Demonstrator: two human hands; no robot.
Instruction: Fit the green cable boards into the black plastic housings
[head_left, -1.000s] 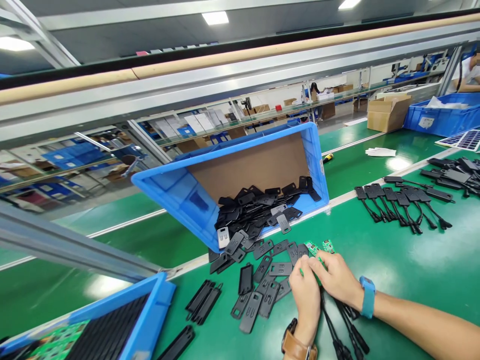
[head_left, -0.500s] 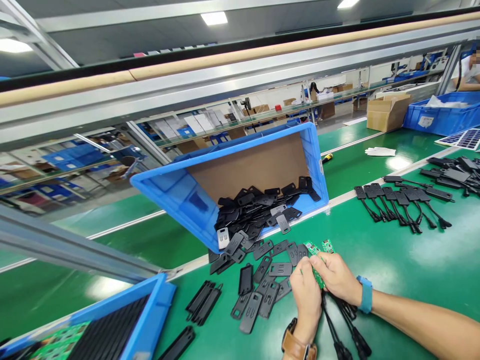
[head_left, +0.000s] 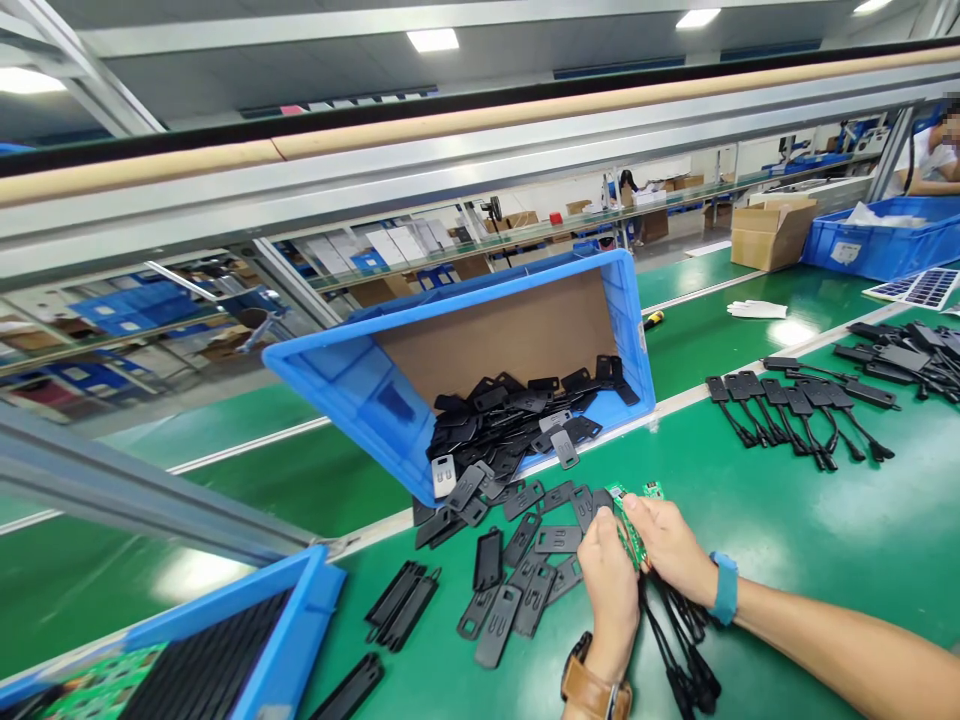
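My left hand point(head_left: 611, 590), with a brown watch strap at the wrist, and my right hand point(head_left: 671, 547), with a blue wristband, are closed together on a small green circuit board point(head_left: 628, 530). Black cables point(head_left: 679, 640) hang from under my hands onto the green table point(head_left: 787, 530). Two more green boards point(head_left: 651, 490) lie just beyond my fingers. Flat black plastic housings point(head_left: 517, 560) are scattered to the left of my hands.
A blue crate point(head_left: 375, 400) lies tipped on its side, spilling black housings. Another blue bin point(head_left: 292, 620) with green boards sits at the lower left. Cabled black parts point(head_left: 795, 410) lie in rows at the right. A cardboard box point(head_left: 769, 235), blue tub point(head_left: 877, 245) and another person point(head_left: 934, 155) are far right.
My hands have turned the green board from lying flat to standing more on edge between my fingers. The view has shifted slightly; nothing else moved.
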